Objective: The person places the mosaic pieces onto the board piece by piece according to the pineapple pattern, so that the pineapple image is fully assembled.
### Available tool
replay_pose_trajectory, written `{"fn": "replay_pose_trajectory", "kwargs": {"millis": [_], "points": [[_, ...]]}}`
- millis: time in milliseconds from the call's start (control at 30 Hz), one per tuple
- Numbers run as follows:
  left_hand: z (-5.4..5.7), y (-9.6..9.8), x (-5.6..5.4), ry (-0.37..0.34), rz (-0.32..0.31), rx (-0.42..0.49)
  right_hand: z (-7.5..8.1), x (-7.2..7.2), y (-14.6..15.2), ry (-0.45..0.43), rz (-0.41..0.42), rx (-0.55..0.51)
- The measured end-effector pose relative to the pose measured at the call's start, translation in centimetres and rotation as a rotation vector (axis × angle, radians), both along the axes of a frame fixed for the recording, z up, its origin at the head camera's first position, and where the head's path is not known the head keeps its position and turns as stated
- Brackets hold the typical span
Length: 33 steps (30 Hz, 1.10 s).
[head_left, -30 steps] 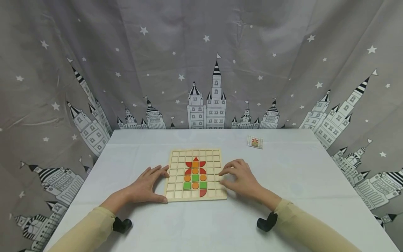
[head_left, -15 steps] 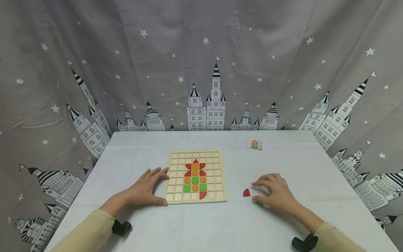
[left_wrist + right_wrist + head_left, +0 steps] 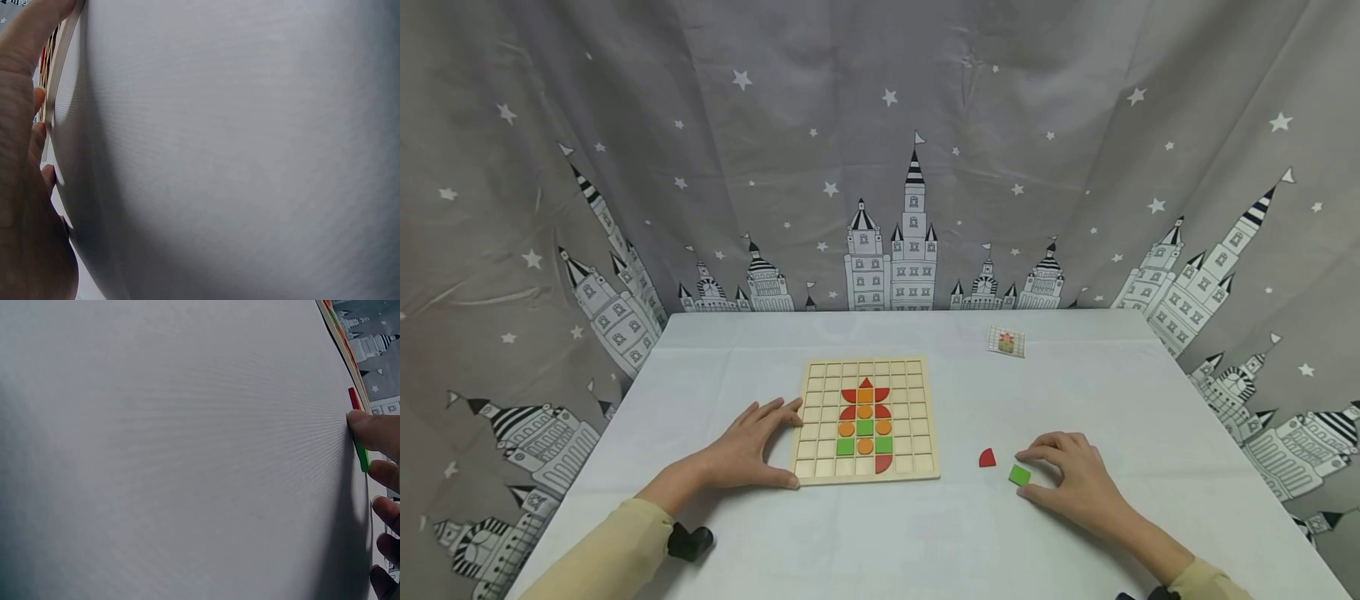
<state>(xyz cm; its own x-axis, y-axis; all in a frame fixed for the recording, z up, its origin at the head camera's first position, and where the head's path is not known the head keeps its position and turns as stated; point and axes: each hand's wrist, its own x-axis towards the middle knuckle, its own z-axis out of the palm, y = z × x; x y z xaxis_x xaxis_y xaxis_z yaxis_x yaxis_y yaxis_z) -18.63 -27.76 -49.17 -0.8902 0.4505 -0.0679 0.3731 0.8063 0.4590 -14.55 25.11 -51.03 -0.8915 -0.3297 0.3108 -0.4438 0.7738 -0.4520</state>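
Note:
A wooden grid board (image 3: 934, 425) lies flat, with red, orange and green pieces set in a pattern in its cells. My left hand (image 3: 737, 450) rests at its left edge, thumb and fingertips spread along the rim. Right of the board, my right hand (image 3: 1075, 479) hovers low around a green square tile (image 3: 1019, 475), thumb and forefinger on opposite sides of it. In the right wrist view, the thumb (image 3: 375, 432) overlaps the green tile (image 3: 360, 453). A red quarter-circle piece (image 3: 987, 458) lies between that tile and the board.
Toward the back right of the white table (image 3: 715, 350) lies a small pattern card (image 3: 1006, 342) printed with a grid and a coloured figure. Behind the table hangs a grey curtain (image 3: 820, 108) with stars and castles.
My right hand has moved from the board's right edge rightward to the loose pieces. The red piece and green tile have come into view there. My left hand stays at the board.

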Motion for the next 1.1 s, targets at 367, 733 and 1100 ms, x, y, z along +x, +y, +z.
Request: {"fn": "replay_pose_trajectory", "kwargs": {"millis": [367, 733, 1100], "points": [[-0.1, 0.1, -0.2, 0.0, -0.006, -0.006, -0.2, -0.4, 0.0, -0.015, -0.046, -0.039], [-0.2, 0.1, -0.3, 0.003, -0.007, -0.011, -0.2, -1.2, -0.3, -0.033, -0.074, -0.034], [-0.3, 0.1, -0.3, 0.008, 0.003, -0.014, -0.3, -1.2, 0.5, -0.064, -0.067, -0.052]]}}
